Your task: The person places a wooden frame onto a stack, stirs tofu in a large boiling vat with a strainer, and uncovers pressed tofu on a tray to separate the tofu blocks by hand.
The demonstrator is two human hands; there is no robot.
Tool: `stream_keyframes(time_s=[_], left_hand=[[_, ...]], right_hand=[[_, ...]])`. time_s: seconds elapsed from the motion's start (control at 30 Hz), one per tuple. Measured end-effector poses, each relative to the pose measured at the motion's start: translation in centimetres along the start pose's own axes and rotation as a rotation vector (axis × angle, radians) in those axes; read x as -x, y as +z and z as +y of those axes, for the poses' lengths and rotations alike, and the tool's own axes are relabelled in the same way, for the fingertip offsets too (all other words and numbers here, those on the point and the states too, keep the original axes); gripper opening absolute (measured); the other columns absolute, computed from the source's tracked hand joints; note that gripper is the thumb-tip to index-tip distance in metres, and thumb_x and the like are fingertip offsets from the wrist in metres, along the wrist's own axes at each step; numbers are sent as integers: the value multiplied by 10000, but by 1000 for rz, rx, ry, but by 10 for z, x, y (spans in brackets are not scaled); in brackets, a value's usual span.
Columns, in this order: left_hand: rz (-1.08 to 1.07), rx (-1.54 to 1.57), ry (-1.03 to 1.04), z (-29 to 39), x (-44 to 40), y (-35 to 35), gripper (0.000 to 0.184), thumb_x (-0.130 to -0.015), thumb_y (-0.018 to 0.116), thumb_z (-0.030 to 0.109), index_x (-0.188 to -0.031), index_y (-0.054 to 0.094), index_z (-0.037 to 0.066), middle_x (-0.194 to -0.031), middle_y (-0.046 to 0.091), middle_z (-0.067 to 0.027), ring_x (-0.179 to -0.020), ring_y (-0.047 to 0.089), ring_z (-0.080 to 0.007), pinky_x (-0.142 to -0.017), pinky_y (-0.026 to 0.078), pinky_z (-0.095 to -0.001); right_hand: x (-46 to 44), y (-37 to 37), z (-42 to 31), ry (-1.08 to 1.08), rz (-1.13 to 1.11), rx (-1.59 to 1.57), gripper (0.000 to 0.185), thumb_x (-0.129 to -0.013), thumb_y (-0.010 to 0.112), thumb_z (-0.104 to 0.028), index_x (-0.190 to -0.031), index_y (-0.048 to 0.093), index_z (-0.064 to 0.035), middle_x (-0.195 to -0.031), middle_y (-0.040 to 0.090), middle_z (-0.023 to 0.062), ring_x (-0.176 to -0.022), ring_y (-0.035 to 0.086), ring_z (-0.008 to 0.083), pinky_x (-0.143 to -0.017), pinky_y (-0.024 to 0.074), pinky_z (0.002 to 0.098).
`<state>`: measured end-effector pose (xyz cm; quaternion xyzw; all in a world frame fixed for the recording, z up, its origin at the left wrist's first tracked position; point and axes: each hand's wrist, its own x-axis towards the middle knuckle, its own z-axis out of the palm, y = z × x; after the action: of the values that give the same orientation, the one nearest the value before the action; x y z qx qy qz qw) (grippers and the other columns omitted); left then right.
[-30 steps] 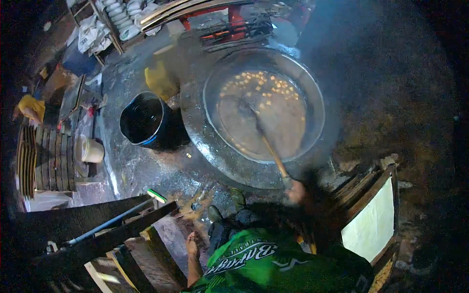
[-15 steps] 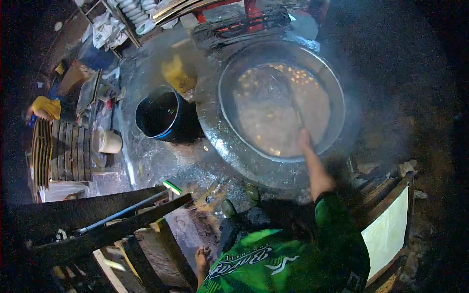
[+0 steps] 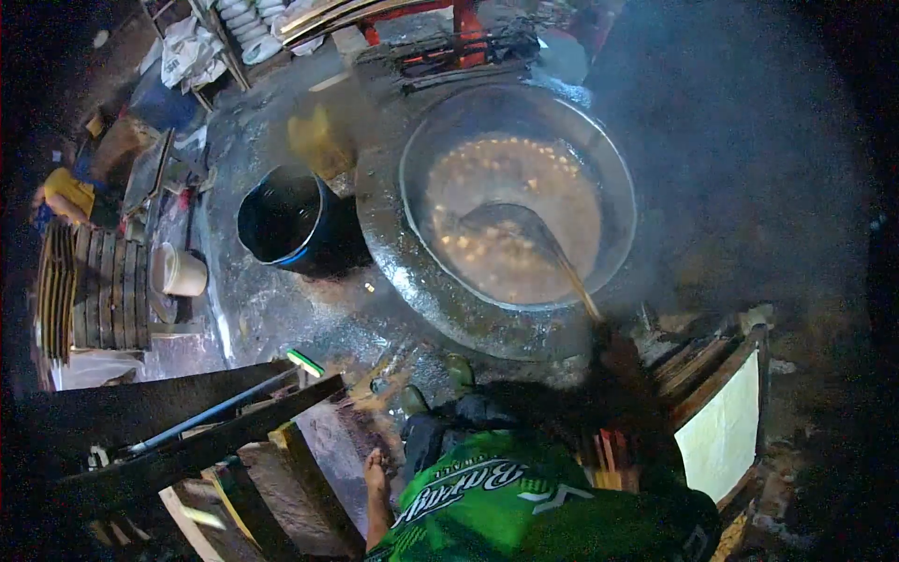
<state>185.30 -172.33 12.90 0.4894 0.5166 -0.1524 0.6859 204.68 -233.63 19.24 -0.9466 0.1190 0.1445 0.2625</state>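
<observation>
A long-handled ladle (image 3: 552, 248) slants across a wide metal pot (image 3: 623, 220), its broad head in the cloudy brown liquid (image 3: 562, 211). Pale yellowish chunks float in that liquid, some around the head. The handle runs over the near rim into dark shadow. Close to my body, my right hand (image 3: 613, 459) is dimly lit at the handle's lower end; its fingers look closed, but the grip is partly lost in shadow. My left hand (image 3: 376, 459) hangs low beside my green shirt, fingers loosely bent and apart, with nothing visible in it.
A dark drum (image 3: 286, 220) and a yellow container (image 3: 321, 140) stand left of the pot. A squeegee (image 3: 225, 407) lies across wooden beams at lower left. White bucket (image 3: 183, 272), stacked trays (image 3: 108, 290) and a person in yellow (image 3: 70, 197) are farther left. Steam drifts right.
My right hand has drawn back from over the pot toward my body. The ladle's head has come nearer and shows at the surface. The view has shifted slightly right.
</observation>
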Motion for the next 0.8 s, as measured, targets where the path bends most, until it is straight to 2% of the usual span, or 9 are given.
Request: stream_keyframes(time_s=[0.1, 0.2, 0.27, 0.33, 0.4, 0.53, 0.6, 0.67, 0.8], left_hand=[[-130, -195, 133, 9, -11, 2, 179, -969, 506, 323, -996, 591, 168, -802, 590, 2, -716, 584, -167, -614, 526, -391], [-13, -83, 11, 13, -6, 16, 202, -969, 507, 304, -1031, 603, 138, -840, 598, -14, -759, 579, -160, -612, 519, -368], [24, -44, 16, 9, -14, 12, 232, -965, 516, 302, -1053, 612, 111, -871, 603, -27, -796, 571, -153, -613, 509, -363], [-37, -199, 396, -19, -46, -19, 235, -957, 534, 299, -1086, 607, 115, -855, 599, -28, -778, 572, -156, -640, 503, -362], [20, -166, 266, 0, -15, -20, 214, -951, 548, 298, -1052, 607, 119, -827, 587, -23, -764, 570, -156, -647, 502, -362], [159, -41, 46, 4, 33, -33, 155, -932, 583, 287, -923, 582, 133, -744, 535, -4, -730, 563, -154, -654, 512, -364], [-46, -54, 268, -32, 18, -77, 303, -918, 534, 393, -761, 588, 139, -866, 630, -35, -769, 595, -189, -729, 474, -337], [203, 57, -134, -28, 43, -78, 173, -917, 604, 295, -829, 558, 153, -730, 523, 9, -747, 569, -158, -675, 540, -430], [157, -94, 43, -43, 41, -84, 179, -912, 609, 297, -831, 582, 140, -773, 574, 1, -771, 605, -187, -660, 540, -397]], right_hand=[[26, -22, 4, 77, 18, -145, 205, -847, 537, -210, -873, 615, -23, -695, 593, 157, -725, 612, 346, -656, 481, 486], [25, -45, -6, 181, 57, -281, 237, -835, 553, -243, -871, 620, -19, -655, 581, 145, -714, 608, 333, -654, 475, 486], [-1, -57, -23, 247, 97, -343, 260, -828, 563, -266, -869, 624, -16, -628, 572, 137, -707, 605, 324, -653, 471, 486], [-48, -67, -50, 335, 142, -349, 284, -820, 574, -288, -867, 627, -13, -602, 564, 129, -700, 603, 315, -652, 466, 486], [-112, -70, -80, 445, 135, -315, 308, -813, 585, -310, -866, 630, -9, -575, 556, 121, -693, 600, 306, -651, 462, 486], [-309, 59, 33, 25, 93, 479, 381, -833, 595, -335, -1030, 644, -13, -1023, 658, 208, -993, 625, 337, -853, 482, 482], [-385, 123, 40, 469, 433, 79, 430, -832, 585, -309, -1131, 603, -1, -1172, 601, 213, -1078, 582, 369, -912, 461, 465], [-386, 120, -11, 404, 336, 97, 427, -829, 585, -307, -1124, 606, 1, -1162, 603, 215, -1068, 585, 370, -903, 464, 465], [-322, 88, -65, 142, 148, 124, 415, -818, 586, -299, -1095, 616, 10, -1120, 611, 221, -1028, 594, 375, -867, 472, 462]])
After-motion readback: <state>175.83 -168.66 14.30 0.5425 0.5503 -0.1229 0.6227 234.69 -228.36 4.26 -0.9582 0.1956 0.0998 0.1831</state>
